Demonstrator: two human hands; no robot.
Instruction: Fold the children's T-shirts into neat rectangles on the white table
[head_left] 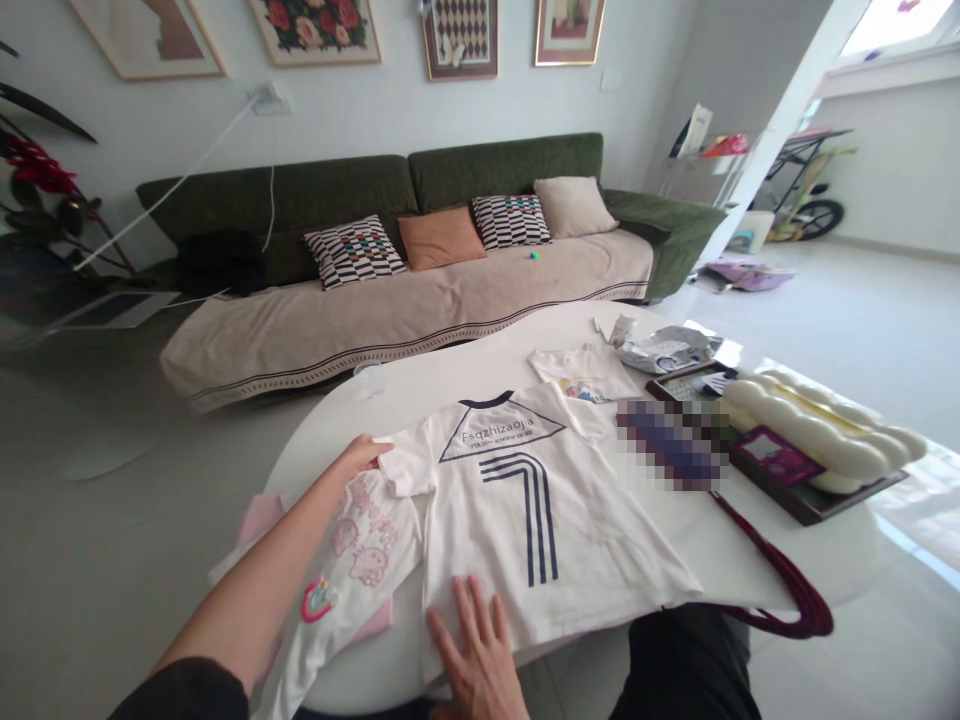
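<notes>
A white T-shirt [592, 540] with a dark collar, dark lettering and a striped number 7 lies spread on the white table, its collar pointing away from me. My left hand [366, 455] reaches to its left sleeve and pinches the sleeve's edge between closed fingers. My right hand [480, 650] rests flat, fingers apart, on the shirt's lower left part near the hem. Under my left forearm lies another white garment [375, 545] with pink cartoon prints and a rainbow patch. Pink fabric [262, 515] shows beneath it.
Another folded white shirt [589, 372] lies farther back on the table [322, 415]. To the right are a dark tray [814, 510], a cream puffy object [817, 425], a silvery plastic packet [664, 348] and a dark red strap [787, 580]. A green sofa [510, 150] with cushions stands behind.
</notes>
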